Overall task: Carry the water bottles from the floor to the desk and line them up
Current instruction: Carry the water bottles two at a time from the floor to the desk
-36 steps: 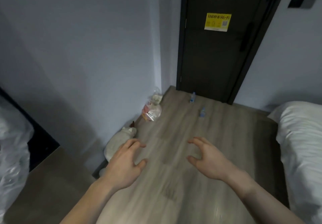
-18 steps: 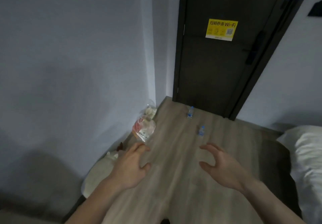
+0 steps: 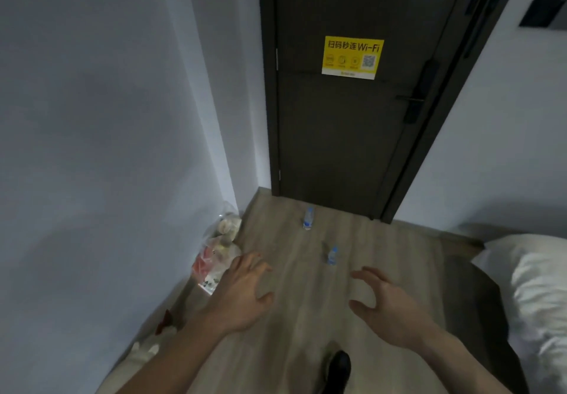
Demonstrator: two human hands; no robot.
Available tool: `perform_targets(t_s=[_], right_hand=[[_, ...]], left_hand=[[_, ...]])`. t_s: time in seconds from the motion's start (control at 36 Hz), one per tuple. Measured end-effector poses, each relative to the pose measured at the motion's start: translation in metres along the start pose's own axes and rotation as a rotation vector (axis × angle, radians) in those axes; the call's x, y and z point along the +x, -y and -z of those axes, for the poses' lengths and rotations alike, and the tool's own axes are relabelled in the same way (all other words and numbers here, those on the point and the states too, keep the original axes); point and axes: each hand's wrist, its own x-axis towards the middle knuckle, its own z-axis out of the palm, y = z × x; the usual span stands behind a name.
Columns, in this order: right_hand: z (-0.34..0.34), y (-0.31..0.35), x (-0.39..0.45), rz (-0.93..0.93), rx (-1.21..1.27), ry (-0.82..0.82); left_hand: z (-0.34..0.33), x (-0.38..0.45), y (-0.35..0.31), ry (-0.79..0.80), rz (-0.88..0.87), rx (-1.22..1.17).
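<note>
You are holding your left hand (image 3: 245, 294) and right hand (image 3: 385, 304) out empty, fingers loosely spread. Two water bottles are standing on the floor: the nearer bottle (image 3: 332, 255) ahead, the farther bottle (image 3: 308, 218) by the door (image 3: 352, 136). They are probably light and slick; grip mid-body.

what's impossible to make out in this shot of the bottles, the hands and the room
- Near bottle and far bottle, head view: too small and blurred to read labels or fill level.
- Desk: outside the frame.
- Plastic bag by the wall: contents blurred, partly behind the left hand.
- Shoe: cut off by the bottom edge.
- Right hand: palm side faces away.
</note>
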Motion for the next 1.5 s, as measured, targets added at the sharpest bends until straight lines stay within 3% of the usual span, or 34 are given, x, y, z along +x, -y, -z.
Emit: perform_targets(t_s=[0.44, 0.67, 0.86, 1.25, 1.5], right_hand=[[0.103, -0.074, 0.251, 0.022, -0.061, 0.172], [0.123, -0.088, 0.354, -0.011, -0.047, 0.209], [0.126, -0.099, 0.455, -0.111, -0.022, 0.240], [0.060, -0.154, 0.663, -0.387, 0.019, 0.326], [-0.070, -0.248, 0.791, -0.511, 0.089, 0.366]], left_hand=[[-0.011, 0.242, -0.004, 0.102, 0.202, -0.024], [-0.015, 0.351, 0.015, 0.146, 0.174, -0.002], [-0.040, 0.480, 0.059, 0.324, 0.128, 0.066], [-0.150, 0.732, 0.138, 0.533, 0.071, 0.186], [-0.321, 0.847, 0.181, 0.620, 0.093, 0.257]])
